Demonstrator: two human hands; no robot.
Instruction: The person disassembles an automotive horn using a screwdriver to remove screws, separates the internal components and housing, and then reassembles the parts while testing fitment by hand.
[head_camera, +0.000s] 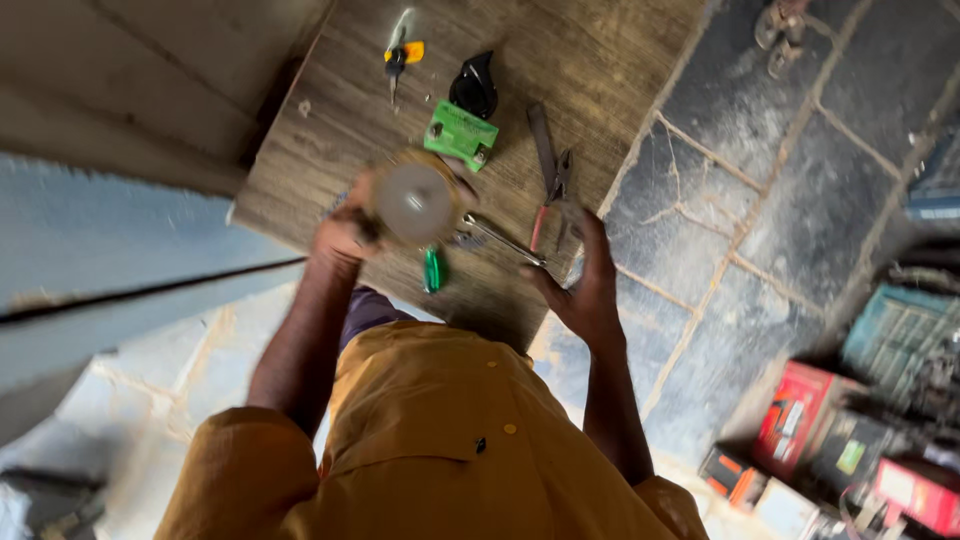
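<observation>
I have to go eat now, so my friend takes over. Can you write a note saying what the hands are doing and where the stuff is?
Left hand: grips a round, pale part over the wooden board; the picture is blurred, so what kind of part it is stays unclear.
Right hand: holds a metal wrench whose tip points at the round part.
On the board: a green-handled tool just below the round part, a green box, a black part, red-handled pliers, keys with a yellow tag.
Done: tools laid out, part in hand.
Left: whatever the wrench does on the round part; progress cannot be told.
</observation>
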